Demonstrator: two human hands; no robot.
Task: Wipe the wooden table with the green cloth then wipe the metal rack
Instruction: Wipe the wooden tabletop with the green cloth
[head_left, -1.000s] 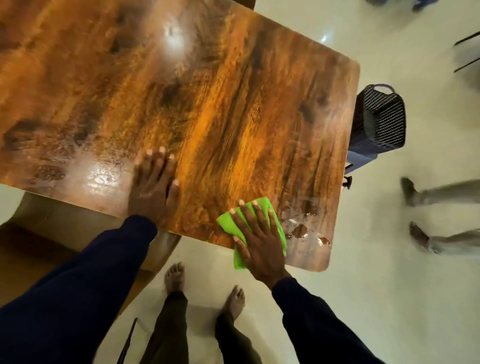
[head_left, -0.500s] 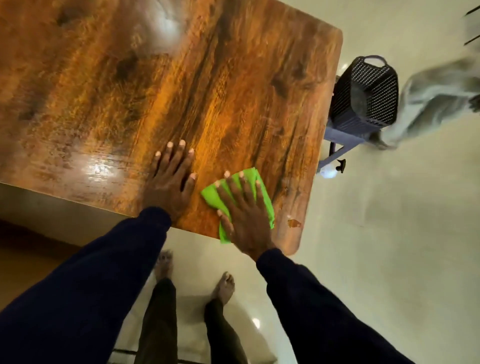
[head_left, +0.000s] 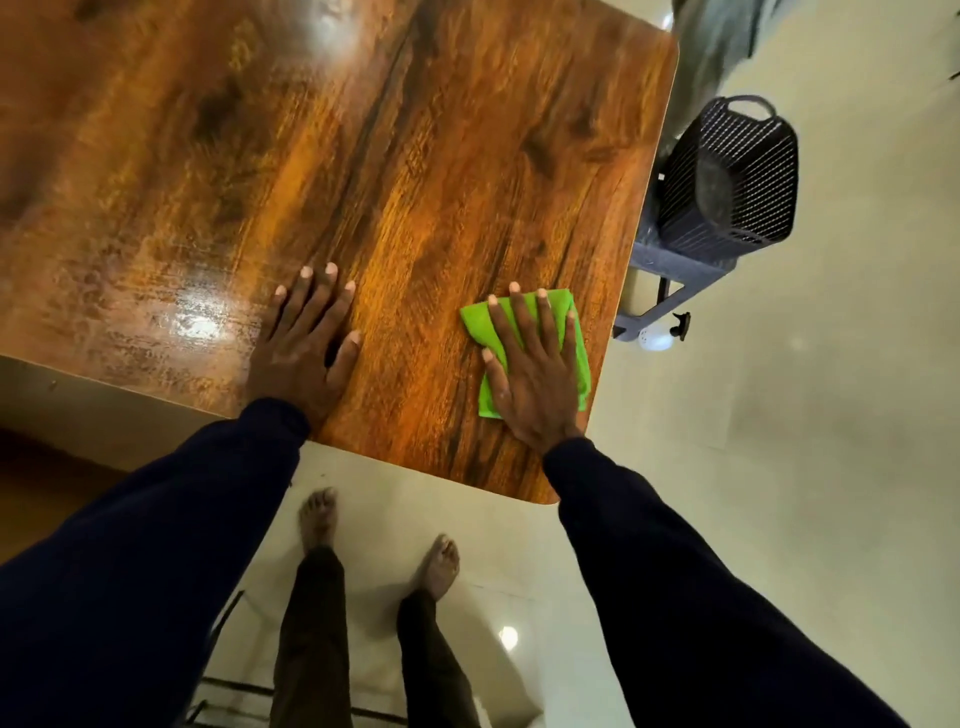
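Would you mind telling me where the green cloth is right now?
In the head view, the green cloth lies flat under the right hand near the wooden table's right edge, by its near right corner.

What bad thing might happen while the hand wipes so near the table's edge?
The right hand presses the green cloth flat close to the wooden table corner, so a wide stroke might slip off the edge. The dark slatted plastic basket stands just beyond that side and might get knocked.

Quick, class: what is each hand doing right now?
Left hand: open, flat on the wooden table, holding nothing.
Right hand: open, pressing the green cloth flat.
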